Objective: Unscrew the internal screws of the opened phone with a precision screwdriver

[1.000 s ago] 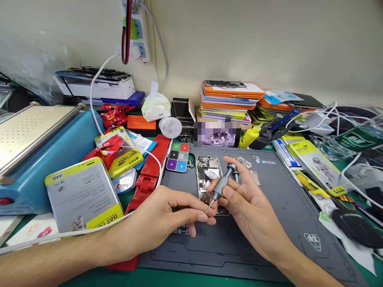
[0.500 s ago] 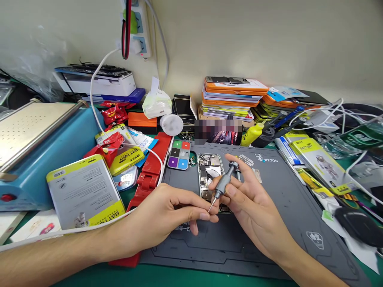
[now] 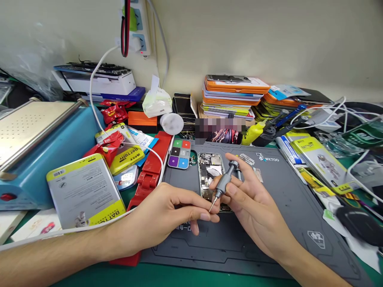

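My right hand grips a small grey precision screwdriver, its capped end up and its thin bit slanting down to the left. At the bit's tip, thumb and fingers of my left hand are pinched together; whatever they hold is too small or hidden to make out. Behind and below both hands, an opened phone with its inner boards exposed lies on the grey work mat. My fingers cover the phone's lower part. Left of the phone sits a tray with coloured squares.
A red hinged holder and battery packages lie left, beside a blue heating machine. At the back stand stacked orange boxes and a yellow bottle. More battery boxes and a black pouch lie right.
Almost nothing differs. The view has shifted very slightly, while both hands and the screwdriver keep the same pose.
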